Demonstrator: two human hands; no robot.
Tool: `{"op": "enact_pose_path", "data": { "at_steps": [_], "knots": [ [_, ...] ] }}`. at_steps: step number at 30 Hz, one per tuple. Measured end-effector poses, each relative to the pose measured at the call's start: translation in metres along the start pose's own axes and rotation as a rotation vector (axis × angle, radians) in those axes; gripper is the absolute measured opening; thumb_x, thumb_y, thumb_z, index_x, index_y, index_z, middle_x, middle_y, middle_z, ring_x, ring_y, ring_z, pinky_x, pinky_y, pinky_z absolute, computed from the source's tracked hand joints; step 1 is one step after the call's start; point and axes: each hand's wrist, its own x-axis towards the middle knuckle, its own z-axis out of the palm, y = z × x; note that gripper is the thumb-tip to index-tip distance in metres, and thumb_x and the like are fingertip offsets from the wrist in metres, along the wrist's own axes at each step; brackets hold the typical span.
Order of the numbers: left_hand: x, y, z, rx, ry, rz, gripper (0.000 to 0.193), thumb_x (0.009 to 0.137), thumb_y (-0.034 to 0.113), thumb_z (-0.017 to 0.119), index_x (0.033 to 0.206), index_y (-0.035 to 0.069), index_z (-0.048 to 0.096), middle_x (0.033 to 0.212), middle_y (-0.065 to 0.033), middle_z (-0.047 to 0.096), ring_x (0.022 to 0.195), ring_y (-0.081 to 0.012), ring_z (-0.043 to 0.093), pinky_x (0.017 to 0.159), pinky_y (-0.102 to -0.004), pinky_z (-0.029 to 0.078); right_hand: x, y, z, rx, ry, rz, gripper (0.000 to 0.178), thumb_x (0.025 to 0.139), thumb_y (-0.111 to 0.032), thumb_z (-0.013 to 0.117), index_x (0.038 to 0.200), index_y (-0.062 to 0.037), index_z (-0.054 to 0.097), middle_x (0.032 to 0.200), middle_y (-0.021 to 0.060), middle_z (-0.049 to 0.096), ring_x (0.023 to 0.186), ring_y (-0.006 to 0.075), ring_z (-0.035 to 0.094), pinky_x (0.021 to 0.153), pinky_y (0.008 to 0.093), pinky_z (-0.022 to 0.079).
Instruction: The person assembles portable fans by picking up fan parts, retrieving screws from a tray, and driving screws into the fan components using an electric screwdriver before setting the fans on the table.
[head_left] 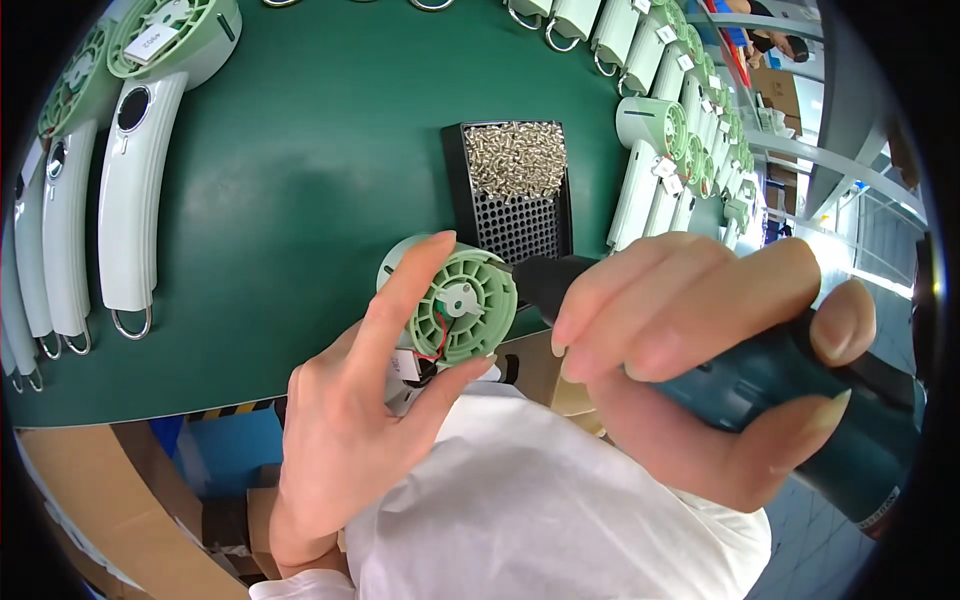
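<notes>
While the fingers of my left hand (345, 425) curve around the green fan head (472, 328), my right hand (690, 315) is wrapped about a dark power screwdriver (745, 375), its black nose pointing at the upper right of the fan head's rim. Whether the tip sits in a screw or only rests by the rim, I cannot tell. On the left, my index finger lies over the top of the rim and my thumb rests low on it, the 2 spread only as wide as the round housing. On the right, fingers and thumb close on the driver's barrel.

The fan head is at the near edge of the bench (300, 220), just on my side of the black tray (515, 228) with its heap of small screws (515, 160). I judge it light, stiff plastic, smooth enough to turn under a sideways push, so I would grip the outer rim. The thin red wire (443, 335) and the ribs look easy to harm; I'd keep fingertips off those. More white-and-green fans (140, 200) lie along the bench's left side, and similar units (636, 195) toward its right edge.
</notes>
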Motion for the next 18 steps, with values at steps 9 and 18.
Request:
{"op": "enact_pose_path", "data": {
  "at_steps": [9, 18],
  "knots": [
    [0.0, -0.004, 0.002, 0.023, 0.017, 0.037, 0.072, 0.068, -0.002, 0.072, 0.136, 0.01, 0.052, 0.091, -0.008, 0.07, 0.066, -0.0107, 0.054, 0.066, -0.0217, 0.047, 0.001, 0.011, -0.026, -0.059, -0.307, -0.037, 0.037, 0.1, -0.034, 0.042, 0.125, -0.0069, 0.036, 0.082, 0.0155, 0.056, 0.044, 0.0235, 0.051, 0.04, 0.0369, 0.049],
    [-0.001, 0.006, 0.002, 0.029, 0.002, -0.068, 0.073, 0.068, -0.001, 0.076, 0.136, 0.009, 0.052, 0.089, -0.0053, 0.069, 0.059, -0.0056, 0.045, 0.055, -0.019, 0.041, -0.003, 0.003, -0.026, -0.082, -0.297, -0.073, 0.036, 0.1, -0.033, 0.041, 0.124, -0.0064, 0.035, 0.08, 0.0147, 0.055, 0.045, 0.0235, 0.051, 0.041, 0.0368, 0.049]
  ]
}}
